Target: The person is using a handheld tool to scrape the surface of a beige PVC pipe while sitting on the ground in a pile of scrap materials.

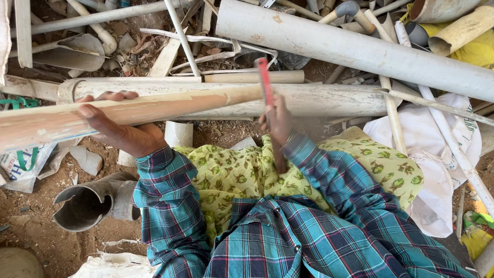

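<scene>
Plaid sleeves and a yellow-green printed cloth (242,172) fill the near view. The left hand (121,128) wraps its fingers (110,96) around a tan pipe (128,110) that runs off the left edge. The right hand (278,121) grips a red-handled tool (265,85), blurred, its head hard to make out. Beyond lie dirty white pipes (350,49).

White printed sack (20,164) lower left; another (453,134) right.

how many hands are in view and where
2: the left hand grips the tan pipe at left; the right hand holds a red-handled tool at centre.
</scene>
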